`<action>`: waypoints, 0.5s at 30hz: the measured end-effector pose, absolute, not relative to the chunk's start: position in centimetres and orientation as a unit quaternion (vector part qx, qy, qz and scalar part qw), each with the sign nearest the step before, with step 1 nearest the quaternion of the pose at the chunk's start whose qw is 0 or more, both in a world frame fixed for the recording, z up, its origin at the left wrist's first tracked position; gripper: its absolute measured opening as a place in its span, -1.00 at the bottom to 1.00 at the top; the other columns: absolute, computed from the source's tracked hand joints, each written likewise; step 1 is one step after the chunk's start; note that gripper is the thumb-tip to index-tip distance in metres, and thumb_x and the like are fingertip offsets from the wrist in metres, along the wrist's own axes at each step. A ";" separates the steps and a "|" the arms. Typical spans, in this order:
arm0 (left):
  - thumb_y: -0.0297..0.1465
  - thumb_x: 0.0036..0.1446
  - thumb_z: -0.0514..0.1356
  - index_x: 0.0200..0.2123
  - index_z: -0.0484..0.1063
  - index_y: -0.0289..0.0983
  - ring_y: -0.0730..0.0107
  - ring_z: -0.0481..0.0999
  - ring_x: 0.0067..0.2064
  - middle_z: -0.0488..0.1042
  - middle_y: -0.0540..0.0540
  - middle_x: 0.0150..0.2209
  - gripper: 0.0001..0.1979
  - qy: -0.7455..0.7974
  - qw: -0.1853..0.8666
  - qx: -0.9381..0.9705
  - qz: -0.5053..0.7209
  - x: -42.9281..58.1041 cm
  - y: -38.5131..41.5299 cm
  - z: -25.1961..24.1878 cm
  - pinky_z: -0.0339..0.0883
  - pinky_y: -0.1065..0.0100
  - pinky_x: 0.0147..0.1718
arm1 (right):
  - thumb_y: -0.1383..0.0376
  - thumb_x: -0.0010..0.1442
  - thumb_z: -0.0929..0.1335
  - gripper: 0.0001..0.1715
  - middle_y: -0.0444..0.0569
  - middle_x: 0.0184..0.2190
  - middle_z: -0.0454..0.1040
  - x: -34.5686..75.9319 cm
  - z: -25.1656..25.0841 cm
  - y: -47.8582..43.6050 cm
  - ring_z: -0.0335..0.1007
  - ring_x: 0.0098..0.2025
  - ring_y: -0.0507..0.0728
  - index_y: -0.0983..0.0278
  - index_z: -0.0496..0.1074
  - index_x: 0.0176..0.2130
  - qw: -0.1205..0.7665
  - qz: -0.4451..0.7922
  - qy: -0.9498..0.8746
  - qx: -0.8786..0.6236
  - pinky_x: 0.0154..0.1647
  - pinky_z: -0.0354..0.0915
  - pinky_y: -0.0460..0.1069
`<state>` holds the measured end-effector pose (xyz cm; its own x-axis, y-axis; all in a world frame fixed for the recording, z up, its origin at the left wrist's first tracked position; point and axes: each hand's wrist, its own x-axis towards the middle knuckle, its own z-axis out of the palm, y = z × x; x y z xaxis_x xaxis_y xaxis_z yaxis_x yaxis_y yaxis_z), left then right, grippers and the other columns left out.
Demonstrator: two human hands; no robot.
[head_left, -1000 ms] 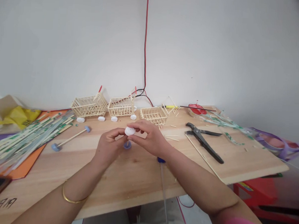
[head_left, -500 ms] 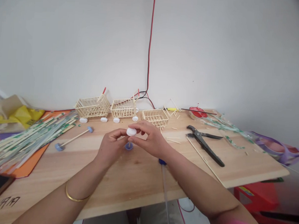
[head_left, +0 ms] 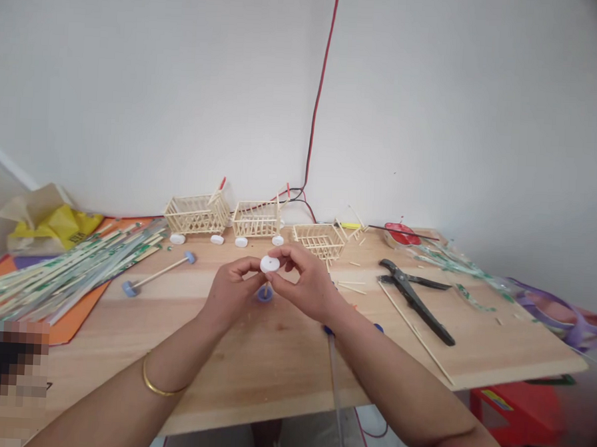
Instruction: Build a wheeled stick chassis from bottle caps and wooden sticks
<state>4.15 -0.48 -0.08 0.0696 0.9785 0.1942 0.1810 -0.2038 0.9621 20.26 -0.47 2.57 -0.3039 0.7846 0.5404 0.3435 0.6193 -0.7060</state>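
A small white wheel [head_left: 270, 265] is pinched between the fingertips of my left hand [head_left: 231, 292] and my right hand [head_left: 306, 280], above the table. Its flat face is turned up and shows a small dark spot at the centre. Directly below it, a short wooden stick rises from a blue wheel [head_left: 264, 294]; whether the stick enters the white wheel is hidden. Behind my hands stand two wooden-stick carts [head_left: 197, 216] [head_left: 257, 219] with white wheels. A stick basket [head_left: 318, 240] sits just beyond my right hand.
Left lie a stick axle with blue ends [head_left: 160, 273] and a pile of wrapped sticks [head_left: 86, 262] on an orange sheet. Right are black-handled cutters [head_left: 419, 303], a long stick [head_left: 415, 333], a red-filled bowl [head_left: 402, 235] and plastic wrappers [head_left: 441, 254].
The view has shifted slightly, so the table things appear a little farther right. The white wheel's face is tilted more toward me, showing its centre. Both hands keep their hold.
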 end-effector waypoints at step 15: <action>-0.32 -0.03 0.27 -0.38 0.54 -0.28 0.34 0.48 -0.29 0.57 -0.04 -0.36 -0.85 0.480 0.420 0.601 0.482 4.3 -0.7 0.2 0.29 0.39 -0.26 | 0.34 0.10 0.34 -0.80 -0.09 -0.30 0.43 20.7 1.9 0.0 0.32 -0.27 0.04 0.22 0.37 -0.20 0.455 0.288 -0.762 -0.359 -0.23 0.28 -0.02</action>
